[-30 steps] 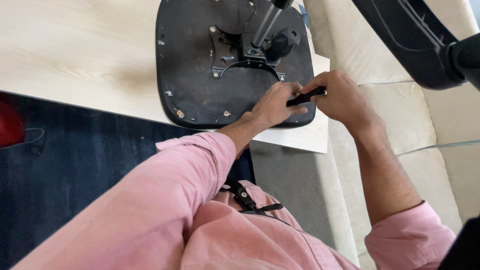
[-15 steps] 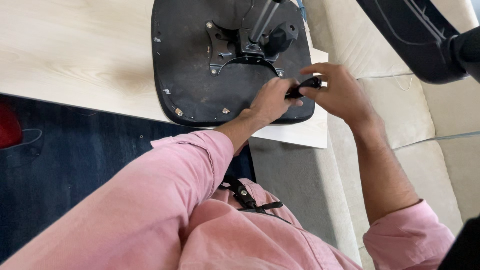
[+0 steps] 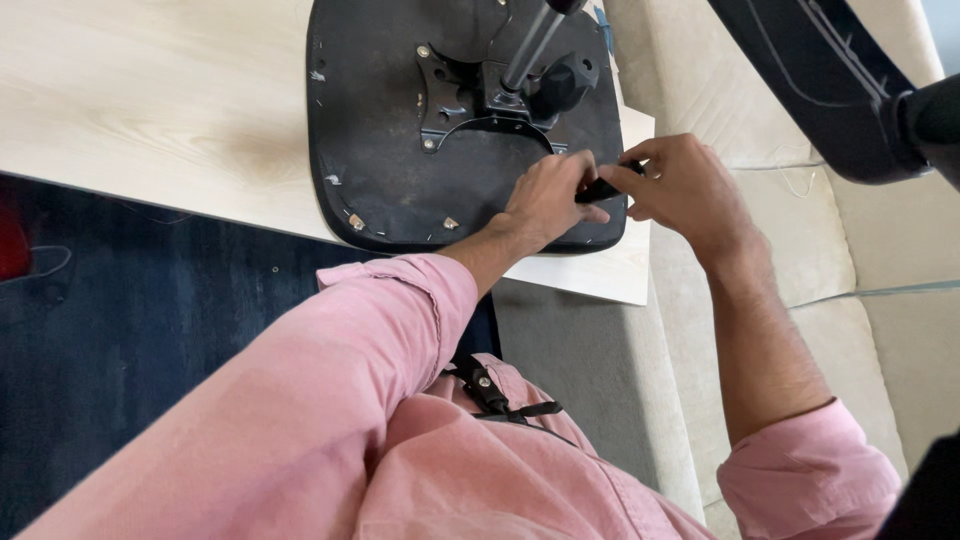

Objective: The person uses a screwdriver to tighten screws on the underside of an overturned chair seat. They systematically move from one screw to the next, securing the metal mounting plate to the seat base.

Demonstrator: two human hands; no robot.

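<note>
At nine o'clock I see the pale wooden table [image 3: 150, 100], smooth-grained, bearing the black chair seat [image 3: 400, 190] flipped underside-up, probably so its metal mounting plate [image 3: 450, 100] and bolts face me. Its matte shell looks scuffed along the rim. At the seat's four o'clock edge, my left hand [image 3: 545, 200] pinches one end of a small black tool handle [image 3: 600, 188]; my right hand [image 3: 685, 190] grips the other end, steadying it. A cream sofa [image 3: 760, 260] sits at three o'clock.

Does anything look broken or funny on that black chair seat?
Yes. The black chair seat lies upside down on the pale wooden table, and its near edge shows small torn, whitish nicks. Both hands pinch a small black part at its right edge.
</note>
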